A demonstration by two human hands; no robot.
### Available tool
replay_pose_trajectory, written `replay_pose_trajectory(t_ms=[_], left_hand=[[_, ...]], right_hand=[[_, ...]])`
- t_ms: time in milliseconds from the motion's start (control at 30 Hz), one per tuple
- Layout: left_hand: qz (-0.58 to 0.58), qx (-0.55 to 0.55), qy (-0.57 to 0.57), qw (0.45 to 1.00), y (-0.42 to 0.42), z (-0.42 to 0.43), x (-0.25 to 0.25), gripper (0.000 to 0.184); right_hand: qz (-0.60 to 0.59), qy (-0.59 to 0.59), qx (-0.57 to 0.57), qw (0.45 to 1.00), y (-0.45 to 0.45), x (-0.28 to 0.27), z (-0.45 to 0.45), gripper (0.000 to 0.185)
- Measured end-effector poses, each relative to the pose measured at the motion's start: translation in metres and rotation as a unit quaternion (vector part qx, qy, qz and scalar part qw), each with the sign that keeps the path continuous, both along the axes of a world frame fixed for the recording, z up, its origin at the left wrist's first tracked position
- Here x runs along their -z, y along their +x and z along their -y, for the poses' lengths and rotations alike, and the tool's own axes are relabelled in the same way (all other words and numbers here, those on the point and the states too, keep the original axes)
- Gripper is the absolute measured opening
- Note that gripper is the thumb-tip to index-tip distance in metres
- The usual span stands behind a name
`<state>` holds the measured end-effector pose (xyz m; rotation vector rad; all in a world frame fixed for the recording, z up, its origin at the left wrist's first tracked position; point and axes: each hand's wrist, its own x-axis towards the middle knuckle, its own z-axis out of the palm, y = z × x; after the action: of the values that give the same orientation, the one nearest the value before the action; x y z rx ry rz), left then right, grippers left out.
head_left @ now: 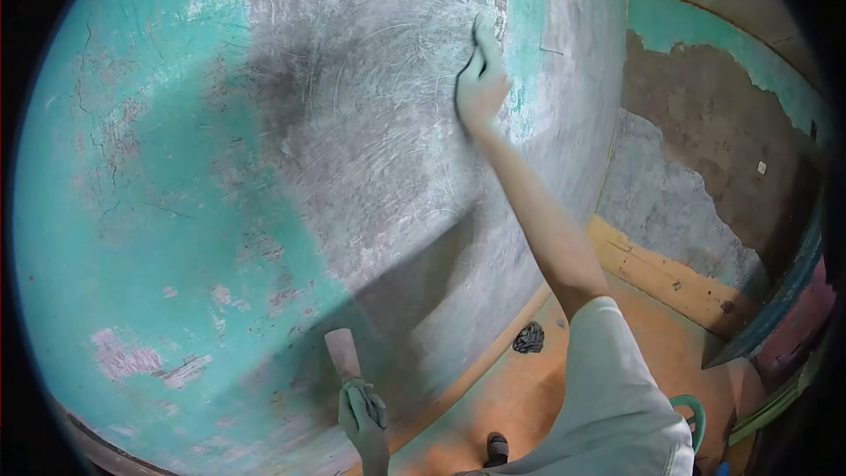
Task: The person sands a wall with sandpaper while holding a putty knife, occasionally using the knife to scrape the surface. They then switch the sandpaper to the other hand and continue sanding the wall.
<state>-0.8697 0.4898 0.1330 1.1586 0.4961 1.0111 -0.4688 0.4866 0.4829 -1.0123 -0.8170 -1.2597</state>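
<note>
My right hand (483, 88) is raised high against the scraped grey part of the wall (379, 106), beside a strip of green paint. Its fingers point upward and lie along the surface, coated in pale dust; nothing shows in them. Lower down, my left hand (363, 414) is closed around the handle of a scraper (342, 353). The scraper's flat, flared blade points upward in front of the green paint (194, 238). Whether the blade touches the wall I cannot tell.
Peeling patches and cracks mark the green paint. A black crumpled bundle (529, 338) lies on the orange floor (634, 326) near the wall's foot. My shoe (497, 448) shows below. At the right are a green chair edge (696, 423) and another wall with bare brown plaster (705, 115).
</note>
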Motion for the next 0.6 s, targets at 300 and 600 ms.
replay_pose_trajectory(t_ms=[300,600], left_hand=[[0.003,-0.010,0.008,1.000,0.036,0.010,-0.008,0.027],[-0.013,0.003,-0.008,1.000,0.058,0.016,-0.004,0.027]], right_hand=[[0.083,-0.083,-0.013,0.993,0.022,-0.065,0.013,0.037],[0.166,-0.057,0.080,0.981,-0.011,-0.002,0.008,0.039]])
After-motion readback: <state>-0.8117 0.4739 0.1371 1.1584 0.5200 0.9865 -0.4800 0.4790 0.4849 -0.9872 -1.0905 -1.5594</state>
